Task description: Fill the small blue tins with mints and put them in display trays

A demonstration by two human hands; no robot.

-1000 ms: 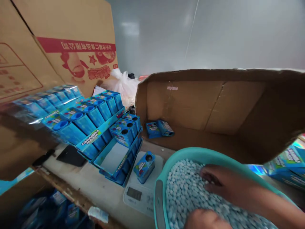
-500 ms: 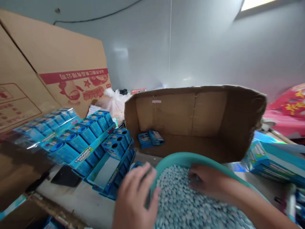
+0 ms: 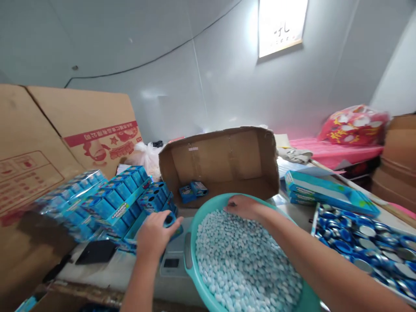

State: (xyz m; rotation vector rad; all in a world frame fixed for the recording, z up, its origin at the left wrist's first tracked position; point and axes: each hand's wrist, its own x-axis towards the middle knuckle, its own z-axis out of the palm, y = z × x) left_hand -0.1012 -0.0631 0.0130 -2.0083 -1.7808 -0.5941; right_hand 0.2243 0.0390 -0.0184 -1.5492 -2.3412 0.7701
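A teal basin (image 3: 191, 260) full of pale blue and white candies (image 3: 234, 255) stands before me. My right hand (image 3: 242, 206) is at the candies near the far rim, fingers curled; a small dark patch shows at the fingertips, and what they hold is hidden. Left of the basin my left hand (image 3: 156, 229) grips a small blue candy box (image 3: 177, 232) with a round dark hole in its top. The box is over a kitchen scale (image 3: 173, 262), partly covered by the hand. Close by is a blue display tray (image 3: 131, 236) with several similar boxes.
Filled display trays (image 3: 120, 210) stand at left near a large carton (image 3: 100, 108). An opened carton (image 3: 217, 164) holding two blue packs (image 3: 191, 190) lies behind the basin. At right are a tray of blue-and-silver caps (image 3: 360, 242) and flat blue boxes (image 3: 325, 190). A black slab (image 3: 95, 252) lies left.
The view has swung right and shows more of the basin and the caps. My left hand has drawn away from the basin's rim to the left. My right hand remains in the candies.
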